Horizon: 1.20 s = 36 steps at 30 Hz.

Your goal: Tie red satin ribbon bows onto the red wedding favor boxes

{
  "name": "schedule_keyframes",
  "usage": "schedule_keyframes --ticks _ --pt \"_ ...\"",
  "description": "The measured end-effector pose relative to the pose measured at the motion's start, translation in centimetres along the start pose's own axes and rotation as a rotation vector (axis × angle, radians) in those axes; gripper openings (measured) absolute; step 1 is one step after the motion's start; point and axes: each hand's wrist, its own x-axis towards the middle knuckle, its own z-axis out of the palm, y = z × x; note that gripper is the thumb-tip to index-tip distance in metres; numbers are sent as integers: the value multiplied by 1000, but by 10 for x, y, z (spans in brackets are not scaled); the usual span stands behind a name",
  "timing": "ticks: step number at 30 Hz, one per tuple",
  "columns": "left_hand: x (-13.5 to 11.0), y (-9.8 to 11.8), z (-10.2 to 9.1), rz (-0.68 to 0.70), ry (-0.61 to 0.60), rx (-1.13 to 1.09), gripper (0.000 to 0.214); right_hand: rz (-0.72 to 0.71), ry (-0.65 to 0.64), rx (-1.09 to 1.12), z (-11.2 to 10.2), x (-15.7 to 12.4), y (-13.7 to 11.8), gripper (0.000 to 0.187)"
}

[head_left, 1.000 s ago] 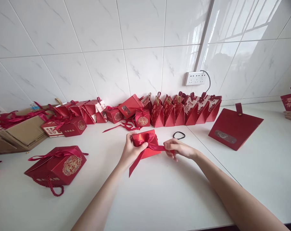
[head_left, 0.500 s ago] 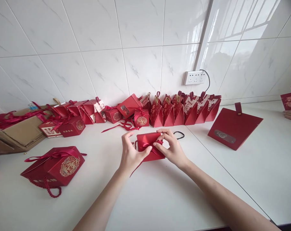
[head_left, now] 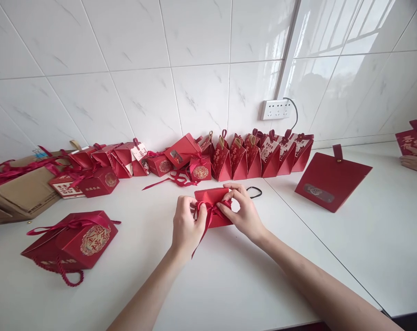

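Note:
A small red gift box [head_left: 213, 197] lies on the white counter [head_left: 229, 276] in front of me, with a dark red ribbon [head_left: 208, 216] across its top and a tail hanging down toward me. My left hand [head_left: 187, 225] is closed, pinching the ribbon at the box's left side. My right hand [head_left: 241, 209] is closed too, its fingertips pinching the ribbon over the middle of the box. Both hands meet at the knot.
A row of red gift boxes and bags [head_left: 249, 158] lines the tiled wall. A larger red box with a gold emblem [head_left: 73, 241] sits at the left, cardboard [head_left: 18, 193] behind it. A flat red pouch [head_left: 330, 181], a black hair tie [head_left: 254, 192] and another person's hand [head_left: 415, 161] are at the right.
My right hand came in from the stretched ribbon end on the right to the top of the box. My left hand shifted and closed on the ribbon. The hanging tail is shorter.

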Motion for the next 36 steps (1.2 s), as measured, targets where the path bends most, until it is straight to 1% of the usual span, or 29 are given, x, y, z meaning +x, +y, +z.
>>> schedule_keyframes --ticks 4,6,8,10,13,17,20,24,29,36 --pt "0 2 -1 -122 -72 -59 23 15 15 6 1 0 1 12" --pt "0 2 0 -117 -80 -22 27 25 20 16 2 0 2 12" --pt "0 1 0 -79 -58 26 29 41 27 36 3 0 4 14" --pt "0 0 2 -57 -33 26 27 77 38 75 4 0 5 18" --pt "-1 -1 4 -80 -15 -47 22 174 33 189 4 1 6 25" --pt "0 -3 9 -136 43 -152 19 361 -16 419 1 4 3 36" --pt "0 -5 12 -138 100 -159 16 493 -64 598 -2 7 -1 42" --pt "-1 -6 16 -145 140 -153 14 613 -68 717 -2 8 -3 45" --pt "-2 -6 17 -176 140 -176 13 655 -27 776 1 7 -1 43" --pt "-3 -4 17 -146 138 -176 15 672 49 722 3 6 -7 45"
